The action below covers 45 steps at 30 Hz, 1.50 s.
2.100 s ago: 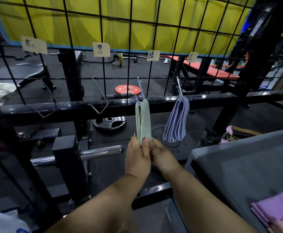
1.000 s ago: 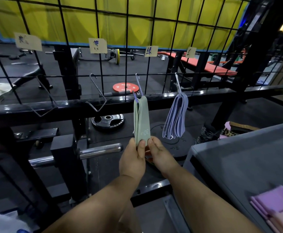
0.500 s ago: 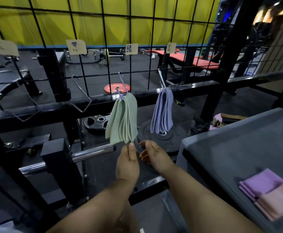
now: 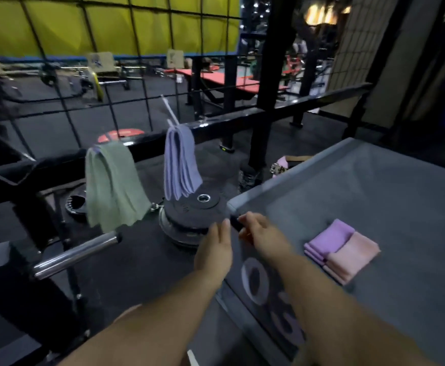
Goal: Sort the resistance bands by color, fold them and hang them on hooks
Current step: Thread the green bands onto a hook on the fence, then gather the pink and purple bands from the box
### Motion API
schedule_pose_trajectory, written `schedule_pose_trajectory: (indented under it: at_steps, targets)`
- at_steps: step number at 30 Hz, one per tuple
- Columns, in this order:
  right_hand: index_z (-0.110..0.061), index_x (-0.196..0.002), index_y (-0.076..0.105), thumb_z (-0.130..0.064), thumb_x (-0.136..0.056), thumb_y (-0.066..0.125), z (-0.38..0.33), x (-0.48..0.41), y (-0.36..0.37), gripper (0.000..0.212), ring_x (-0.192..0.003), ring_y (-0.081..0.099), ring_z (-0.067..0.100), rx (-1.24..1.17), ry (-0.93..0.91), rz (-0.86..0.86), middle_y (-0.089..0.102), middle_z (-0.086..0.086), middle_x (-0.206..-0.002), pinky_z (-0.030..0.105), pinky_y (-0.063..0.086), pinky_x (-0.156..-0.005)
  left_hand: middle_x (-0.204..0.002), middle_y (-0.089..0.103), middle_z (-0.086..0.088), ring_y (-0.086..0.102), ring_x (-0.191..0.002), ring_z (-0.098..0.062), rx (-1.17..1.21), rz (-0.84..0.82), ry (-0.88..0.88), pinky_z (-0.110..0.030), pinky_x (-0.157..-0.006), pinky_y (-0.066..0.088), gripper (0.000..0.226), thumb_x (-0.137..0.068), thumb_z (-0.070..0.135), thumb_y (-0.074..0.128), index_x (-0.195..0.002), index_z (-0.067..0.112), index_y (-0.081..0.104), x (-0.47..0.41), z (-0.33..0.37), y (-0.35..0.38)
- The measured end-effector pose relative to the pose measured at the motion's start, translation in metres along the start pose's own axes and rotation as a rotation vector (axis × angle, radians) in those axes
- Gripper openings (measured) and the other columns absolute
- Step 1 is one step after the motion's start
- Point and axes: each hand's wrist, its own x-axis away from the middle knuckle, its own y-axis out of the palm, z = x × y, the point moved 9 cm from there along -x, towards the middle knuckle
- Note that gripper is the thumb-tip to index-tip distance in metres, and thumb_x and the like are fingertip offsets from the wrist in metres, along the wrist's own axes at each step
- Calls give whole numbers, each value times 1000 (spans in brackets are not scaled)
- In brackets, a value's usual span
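The folded green bands (image 4: pixel 113 186) hang from a hook on the black wire grid, fanned out. To their right the blue-purple bands (image 4: pixel 180 165) hang from another hook (image 4: pixel 169 110). On the grey platform (image 4: pixel 374 196) at right lie a folded purple band stack (image 4: pixel 327 240) and a pink band stack (image 4: pixel 352 257), side by side. My left hand (image 4: pixel 214 249) is below the hung bands with straight fingers, holding nothing. My right hand (image 4: pixel 262 235) hovers at the platform's near corner, fingers loose and empty. The frame is motion-blurred.
Black weight plates (image 4: pixel 192 215) are stacked on the floor just ahead of my hands. A chrome bar end (image 4: pixel 76 256) sticks out at left. Paper labels (image 4: pixel 175 58) hang on the wire grid (image 4: pixel 142 75). A black rail (image 4: pixel 216 128) runs behind the bands.
Both hands let go of the green bands, which now hang free and fanned. My hands dropped and shifted right toward the platform corner; the view swung right and down.
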Motion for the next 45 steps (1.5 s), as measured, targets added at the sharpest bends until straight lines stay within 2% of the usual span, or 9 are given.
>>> schedule_pose_trajectory:
  at_steps: [2, 4, 8, 10, 18, 25, 34, 40, 45]
  targets:
    - [-20, -101, 64, -34, -105, 36, 13, -2, -37, 31, -81, 62, 20, 55, 32, 73, 65, 0, -81, 29, 49, -80, -96, 61, -12, 57, -98, -33, -2, -79, 42, -38, -80, 43, 44, -101, 49, 32, -93, 11, 53, 3, 14, 33]
    - [-16, -103, 64, -29, -104, 39, 25, -1, -76, 28, -75, 59, 19, 101, 66, 162, 65, 2, -82, 28, 46, -71, -93, 60, -17, 57, -97, -36, -40, -149, 59, -40, -82, 44, 41, -101, 49, 35, -84, 12, 44, 6, 23, 67]
    - [-25, -95, 62, -30, -100, 47, 50, 12, -139, 17, -78, 62, 19, 218, 113, 313, 66, -2, -86, 17, 45, -57, -113, 61, -18, 56, -109, -36, -195, -293, 93, -38, -88, 44, 37, -100, 49, 36, -103, 15, 51, 13, 40, 130]
    - [-23, -104, 67, -26, -99, 50, 59, 17, -159, 18, -92, 63, 20, 428, 121, 342, 69, -1, -98, 18, 39, -64, -115, 63, -12, 57, -109, -32, -252, -329, 148, -34, -85, 45, 31, -100, 44, 40, -110, 19, 55, 16, 52, 152]
    - [-34, -111, 69, -47, -86, 58, 92, 31, -186, 30, -108, 54, 23, 857, 253, 281, 57, -1, -120, 33, 48, -89, -120, 53, -10, 52, -114, -31, -348, -328, 241, -35, -94, 42, 26, -95, 27, 52, -118, 23, 63, 20, 67, 196]
    - [-27, -93, 71, -67, -85, 46, 99, 23, -172, 47, -103, 51, 24, 1042, 256, 248, 63, -1, -97, 36, 37, -84, -126, 51, -10, 49, -119, -31, -409, -330, 252, -35, -96, 41, 30, -95, 24, 49, -122, 21, 63, 14, 65, 203]
    - [-21, -69, 67, -47, -93, 45, 83, 18, -180, 42, -88, 58, 23, 795, 135, 422, 64, -2, -75, 35, 40, -76, -122, 60, -4, 57, -113, -22, -173, -362, 267, -30, -97, 45, 33, -91, 8, 52, -117, 21, 67, 3, 78, 193]
    - [-20, -74, 67, -41, -88, 56, 59, 24, -188, 27, -85, 54, 13, 364, 2, 560, 63, -5, -84, 29, 38, -72, -109, 48, 14, 44, -102, 0, -40, -484, 314, 3, -65, 32, 50, -86, -6, 48, -120, 29, 59, 3, 103, 167]
    - [-27, -76, 65, -37, -90, 59, 42, 28, -177, 19, -81, 58, 4, 233, -35, 566, 60, -11, -91, 27, 44, -68, -112, 51, 21, 45, -106, 8, 50, -502, 362, -4, -88, 39, 45, -84, 4, 67, -110, 38, 54, 2, 112, 153]
